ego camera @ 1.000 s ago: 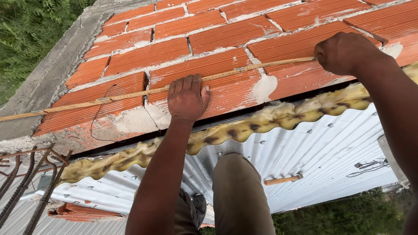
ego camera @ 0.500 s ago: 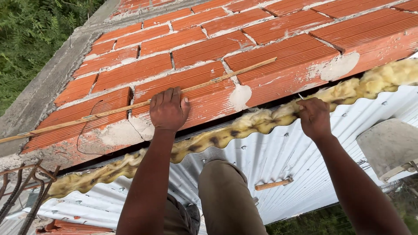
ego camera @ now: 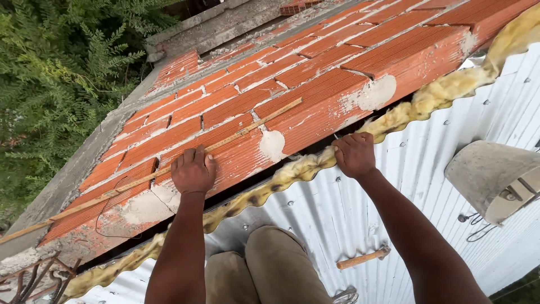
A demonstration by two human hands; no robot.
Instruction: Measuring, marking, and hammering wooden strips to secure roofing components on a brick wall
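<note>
My left hand [ego camera: 193, 170] presses flat on a long wooden folding ruler [ego camera: 256, 123] laid along the red brick wall [ego camera: 315, 95]. My right hand [ego camera: 354, 154] grips the yellow foam strip [ego camera: 416, 107] that fills the gap between the wall and the white corrugated metal roof [ego camera: 427, 186]. Both hands are at the lower edge of the wall, about a forearm's length apart.
My knees [ego camera: 264, 264] rest on the roof sheet. A wooden-handled tool [ego camera: 363, 258] lies on the sheet by my right arm. A grey mortar-caked bucket [ego camera: 489, 171] sits at right. Rusty rebar [ego camera: 28, 278] sticks out at lower left. Green bushes [ego camera: 50, 84] lie below.
My right hand left the ruler's far end and came down onto the foam strip, then slid along it toward my left hand. My left hand stayed on the ruler.
</note>
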